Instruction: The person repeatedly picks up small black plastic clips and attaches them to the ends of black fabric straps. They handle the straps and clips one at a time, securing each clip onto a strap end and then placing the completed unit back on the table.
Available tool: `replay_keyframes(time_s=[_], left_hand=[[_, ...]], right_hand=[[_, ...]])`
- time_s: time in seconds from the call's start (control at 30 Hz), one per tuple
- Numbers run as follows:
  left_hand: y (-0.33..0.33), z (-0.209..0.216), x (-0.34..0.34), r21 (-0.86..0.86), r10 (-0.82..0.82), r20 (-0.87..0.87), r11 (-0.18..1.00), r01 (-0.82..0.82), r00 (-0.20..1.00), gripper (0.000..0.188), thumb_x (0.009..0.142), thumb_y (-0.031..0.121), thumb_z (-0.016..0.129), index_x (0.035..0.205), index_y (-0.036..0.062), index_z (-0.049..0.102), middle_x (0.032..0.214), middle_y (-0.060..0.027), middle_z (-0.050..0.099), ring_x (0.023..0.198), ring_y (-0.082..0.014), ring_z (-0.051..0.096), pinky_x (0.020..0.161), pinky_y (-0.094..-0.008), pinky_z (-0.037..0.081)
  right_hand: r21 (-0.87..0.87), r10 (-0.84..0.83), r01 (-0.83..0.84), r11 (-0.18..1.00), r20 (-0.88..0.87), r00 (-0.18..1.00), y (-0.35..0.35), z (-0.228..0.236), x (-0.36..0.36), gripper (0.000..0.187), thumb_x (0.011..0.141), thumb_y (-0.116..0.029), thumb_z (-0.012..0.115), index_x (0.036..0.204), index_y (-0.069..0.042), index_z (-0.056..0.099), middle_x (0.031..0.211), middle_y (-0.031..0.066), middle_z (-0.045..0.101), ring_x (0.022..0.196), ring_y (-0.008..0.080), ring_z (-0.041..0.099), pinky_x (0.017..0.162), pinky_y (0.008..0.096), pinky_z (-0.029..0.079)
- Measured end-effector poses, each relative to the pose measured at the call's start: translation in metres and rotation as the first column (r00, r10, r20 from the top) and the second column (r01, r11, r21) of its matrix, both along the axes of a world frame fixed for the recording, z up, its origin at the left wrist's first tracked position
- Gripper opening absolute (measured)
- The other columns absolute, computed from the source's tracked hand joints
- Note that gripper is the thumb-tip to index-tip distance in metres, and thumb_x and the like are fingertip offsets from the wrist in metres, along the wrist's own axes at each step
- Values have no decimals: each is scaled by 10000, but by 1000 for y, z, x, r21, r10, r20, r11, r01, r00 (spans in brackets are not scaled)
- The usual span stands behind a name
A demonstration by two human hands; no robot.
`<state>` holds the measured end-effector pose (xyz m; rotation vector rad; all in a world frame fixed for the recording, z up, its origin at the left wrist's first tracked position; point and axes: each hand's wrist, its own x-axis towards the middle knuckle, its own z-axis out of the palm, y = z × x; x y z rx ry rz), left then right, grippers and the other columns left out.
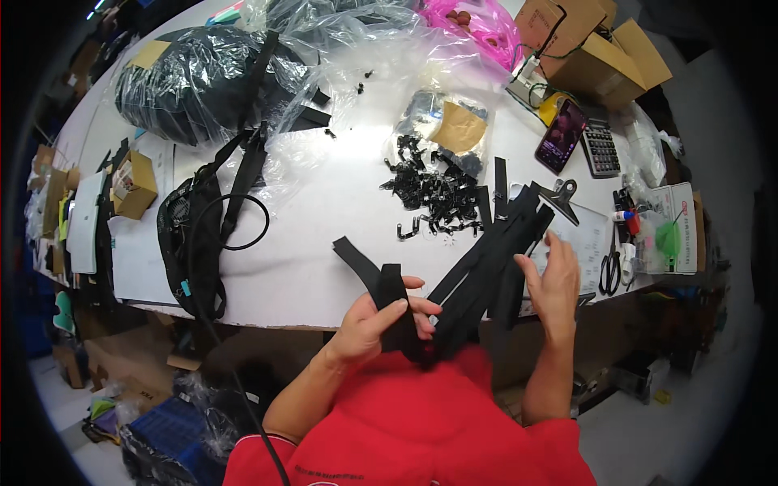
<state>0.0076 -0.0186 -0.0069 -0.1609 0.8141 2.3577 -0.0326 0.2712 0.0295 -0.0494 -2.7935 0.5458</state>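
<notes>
My left hand (377, 320) is closed on a black strap (391, 285), thumb on top, close to the table's front edge. One strap end sticks out to the upper left. Beside it a bundle of long black straps (478, 279) runs from my lap up over the table edge. Over the right side of that bundle is my right hand (555, 279), its thumb and fingers apart with nothing seen between them. Beyond the bundle lies a heap of small black plastic clips (433, 190). Where the held strap's lower end goes is hard to make out.
A black backpack (190, 235) lies at left, near a plastic-wrapped black bundle (203, 85). At right are a phone (561, 136), a calculator (600, 150), a bulldog clip (563, 198), scissors (610, 271) and an open cardboard box (604, 65). A cable (231, 364) hangs across the table's front edge.
</notes>
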Motion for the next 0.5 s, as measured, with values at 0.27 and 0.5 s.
replay_keyframes(time_s=[0.27, 0.5], left_hand=[[2, -5, 12, -183, -125, -132, 978, 100, 983, 262, 1041, 107, 480, 1273, -14, 471, 1066, -182, 701, 678, -135, 646, 584, -245, 524], [8, -8, 20, -496, 242, -384, 760, -420, 891, 241, 964, 63, 631, 1190, 4, 571, 915, 3, 616, 734, -36, 533, 647, -190, 445]], right_hand=[[-846, 561, -244, 475, 78, 824, -87, -5, 23, 164, 880, -42, 691, 1043, -30, 708, 1036, 79, 643, 810, 104, 616, 673, 224, 470], [-985, 475, 148, 84, 171, 863, -99, -13, 34, 238, 954, -2, 615, 1192, 5, 623, 1065, 47, 619, 888, 90, 607, 769, 230, 506]])
